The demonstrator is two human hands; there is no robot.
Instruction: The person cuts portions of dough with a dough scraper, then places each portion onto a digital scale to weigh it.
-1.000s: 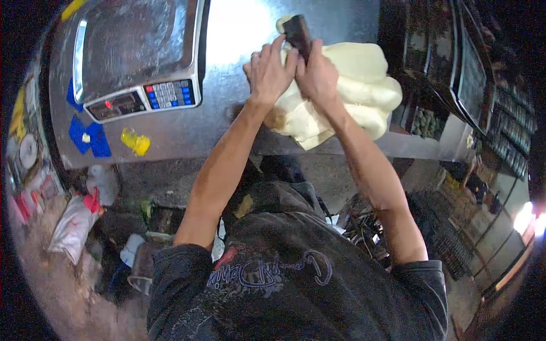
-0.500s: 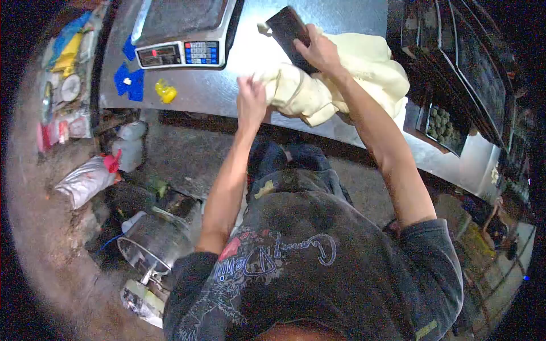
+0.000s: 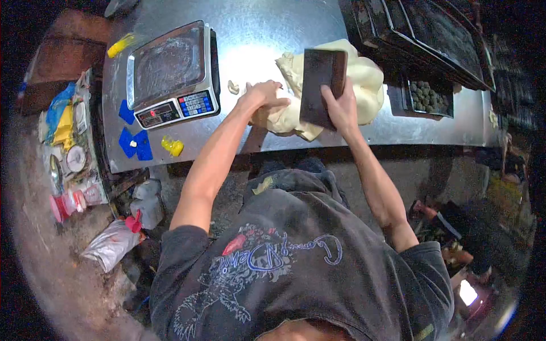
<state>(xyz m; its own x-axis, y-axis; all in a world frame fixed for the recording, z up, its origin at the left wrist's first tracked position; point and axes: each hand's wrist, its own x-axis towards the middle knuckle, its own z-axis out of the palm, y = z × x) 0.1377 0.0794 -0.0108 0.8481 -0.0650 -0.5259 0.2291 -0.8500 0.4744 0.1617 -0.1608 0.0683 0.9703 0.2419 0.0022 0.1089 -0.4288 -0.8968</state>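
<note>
A large pale mass of dough [image 3: 367,77] lies in soft folds near the front of the metal table. My right hand [image 3: 342,109] is closed around a dark rectangular dough scraper [image 3: 318,85], gripping its brown edge. The scraper's broad blade is over the dough and hides part of it. On the left end of the dough rests my left hand [image 3: 264,95], fingers stretched out and thumb apart, touching the surface. Just left of that hand, a small scrap of dough [image 3: 233,87] sits by itself on the table.
Left on the metal table [image 3: 273,23] stands a digital scale [image 3: 170,74]. Blue pieces [image 3: 134,143] and a yellow item [image 3: 172,146] lie before it. Dark trays [image 3: 421,34] are stacked at the right, near a tray of small round balls [image 3: 426,96].
The view has shifted, showing more table. The scraper has turned from slanted to nearly upright over the dough. My left hand has moved onto the dough with its fingers pointing right.
</note>
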